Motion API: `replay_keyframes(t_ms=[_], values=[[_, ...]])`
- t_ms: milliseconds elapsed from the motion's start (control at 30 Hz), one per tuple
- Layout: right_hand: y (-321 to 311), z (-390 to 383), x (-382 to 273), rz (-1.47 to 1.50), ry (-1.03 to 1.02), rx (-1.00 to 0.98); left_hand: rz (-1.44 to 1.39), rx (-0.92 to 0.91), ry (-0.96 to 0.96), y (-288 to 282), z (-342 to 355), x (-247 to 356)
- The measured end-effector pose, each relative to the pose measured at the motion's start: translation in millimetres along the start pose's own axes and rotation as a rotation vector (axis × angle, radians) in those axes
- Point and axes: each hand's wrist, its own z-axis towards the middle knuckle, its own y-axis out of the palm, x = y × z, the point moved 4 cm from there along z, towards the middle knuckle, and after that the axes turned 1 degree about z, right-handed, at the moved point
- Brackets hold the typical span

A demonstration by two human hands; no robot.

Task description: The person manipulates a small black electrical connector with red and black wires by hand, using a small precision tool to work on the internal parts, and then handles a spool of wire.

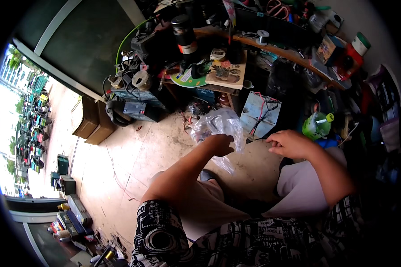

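My left hand (220, 144) is closed on a crumpled clear plastic bag (225, 119). Most of the bag bulges out beyond the fingers, and a loose end hangs below the hand toward the floor. What lies inside the bag is too blurred to tell. To the right, apart from the bag, my right hand (292, 143) hovers above my right knee with its fingers loosely bent and a little apart; nothing shows in it. Just beyond the gap between my hands lies a pale blue metal box (260, 113) with red and black wires on top.
A green bottle (317, 126) stands right of my right hand. Ahead, a cluttered workbench holds a dark canister (183, 35), a wire spool (262, 36) and a wooden board (227, 71). At left are a black battery (140, 111), cardboard boxes (91, 120) and an open doorway.
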Motion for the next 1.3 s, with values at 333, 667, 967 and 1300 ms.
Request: replay_keyframes(t_ms=[333,667,967,1300], values=[[11.2,5.2,23.8,-0.288,-0.137,0.001,-0.07,0.011,-0.052,16.3,15.9,-41.7],[-9.7,-24.6,33.7,-0.149,-0.115,0.133,-0.145,-0.011,-0.081,10.7,14.3,-40.0],[-14.3,-22.6,20.5,0.134,-0.183,0.114,-0.2,-0.019,-0.075,12.7,20.3,-35.0],[-16.4,-21.8,21.8,0.127,-0.18,0.11,-0.195,-0.048,-0.064,11.4,21.1,-30.1]])
